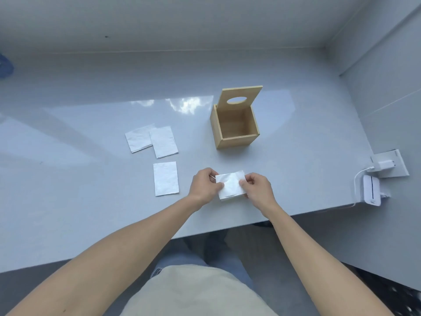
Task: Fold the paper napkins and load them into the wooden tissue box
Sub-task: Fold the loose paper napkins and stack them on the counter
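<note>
We have one napkin [230, 185] pinched between both hands just above the near edge of the table [91, 201]: the left hand [204, 187] grips its left edge and the right hand [257, 189] its right edge, thumbs on top, fingers curled under. To fold it well, we should bring the edges together squarely, match the corners, then press the crease flat on the table. Three more napkins [164, 142] lie flat to the left, two of them overlapping. The box [234, 128] stands farther off, a little right, lid [239, 96] tipped up, and looks empty, so loading has not begun.
</note>
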